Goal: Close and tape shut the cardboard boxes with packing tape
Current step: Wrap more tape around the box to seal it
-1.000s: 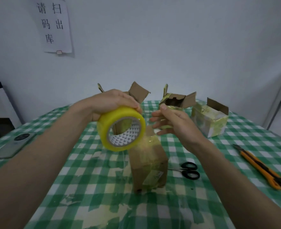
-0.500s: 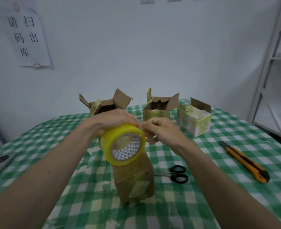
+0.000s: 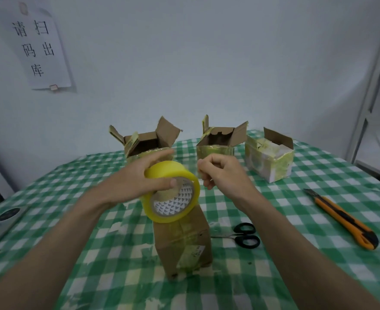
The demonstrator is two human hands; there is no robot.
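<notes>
Gripping the tape roll [image 3: 172,191], the left hand [image 3: 139,182] steadies it above the closed box [image 3: 182,240]; the right hand [image 3: 222,173] pinches, probably the tape's end. Next: pull a strip free.

The tape roll [image 3: 172,191] is bright yellow, its inner core white with a pattern of small dark triangles. The nearest box [image 3: 183,241] is plain brown cardboard with yellowish tape strips. The tablecloth [image 3: 307,211] is green-and-white checked. The scissors [image 3: 245,236] have black handles. The utility knife [image 3: 343,218] is orange and black. The far right box [image 3: 269,161] looks whitish under yellow tape.
</notes>
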